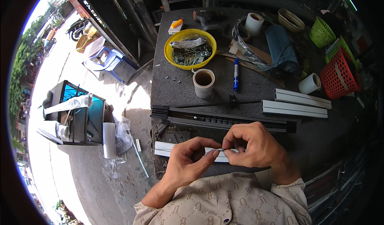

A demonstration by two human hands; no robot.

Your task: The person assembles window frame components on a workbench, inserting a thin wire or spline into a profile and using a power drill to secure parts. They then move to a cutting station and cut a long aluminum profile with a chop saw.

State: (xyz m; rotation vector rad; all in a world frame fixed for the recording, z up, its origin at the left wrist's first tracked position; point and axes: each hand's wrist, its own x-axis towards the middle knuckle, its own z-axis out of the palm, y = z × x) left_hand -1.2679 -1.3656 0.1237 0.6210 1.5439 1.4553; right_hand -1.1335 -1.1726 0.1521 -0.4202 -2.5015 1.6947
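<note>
Both hands meet in front of my body, over a white metal profile (163, 148) lying along the near edge of the table. My left hand (187, 158) is closed in a pinch, thumb against forefinger. Opposite it, my right hand (253, 147) pinches too, its fingertips touching the left ones. Between them is a small greyish piece (222, 150), too small to name. A thin cord seems to run from near the left hand toward the black slotted rail (252, 124) just beyond. That rail carries a row of small black parts.
Two short white profiles (295, 109) lie to the right. Farther back are a yellow basket of screws (168, 56), a cardboard-cored roll (203, 90), a blue marker (236, 75), a coil of wire (256, 60) and a red basket (338, 79). A glass-sided case (86, 121) stands on the floor at left.
</note>
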